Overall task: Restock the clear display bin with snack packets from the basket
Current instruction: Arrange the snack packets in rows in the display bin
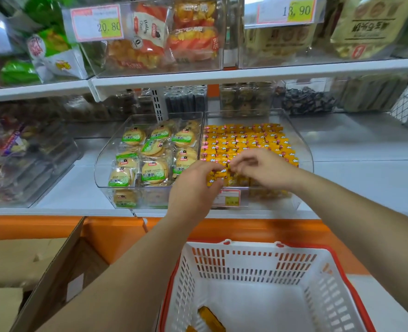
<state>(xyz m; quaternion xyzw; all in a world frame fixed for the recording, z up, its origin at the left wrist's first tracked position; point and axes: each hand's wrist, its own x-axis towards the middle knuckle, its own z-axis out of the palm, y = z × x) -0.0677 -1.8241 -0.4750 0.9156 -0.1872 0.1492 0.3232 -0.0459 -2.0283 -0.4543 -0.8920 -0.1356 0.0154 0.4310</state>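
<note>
— How far along is the restock, would you say?

— Nearly done, by my reckoning. The clear display bin (310, 164) on the shelf (366, 180) is carpeted with yellow snack packets (246, 140), rows running from its back wall at twelve o'clock down to the front lip at six.

— And the basket?

— The basket (253, 246) sits at six o'clock from the bin, almost bare. I make out one orange-yellow packet (211, 318) on its floor at about seven o'clock. There is a sliver of another at the very edge of view. More I cannot vouch for.

— What are the hands doing?

— Both are over the front row. The left hand (193, 188) reaches from seven o'clock, fingers bent down onto the packets. The right hand (265, 168) reaches from four o'clock, fingertips curled toward the left one. Each grip looks narrow, but it is blurred. Whether either pinches a packet or merely nudges one, I cannot tell.

— So what is left?

— In my judgement, settling that front row, then fetching the last packet or two from the basket. The biscuit packs (154, 171) in the neighbouring bin at nine o'clock play no part.
</note>
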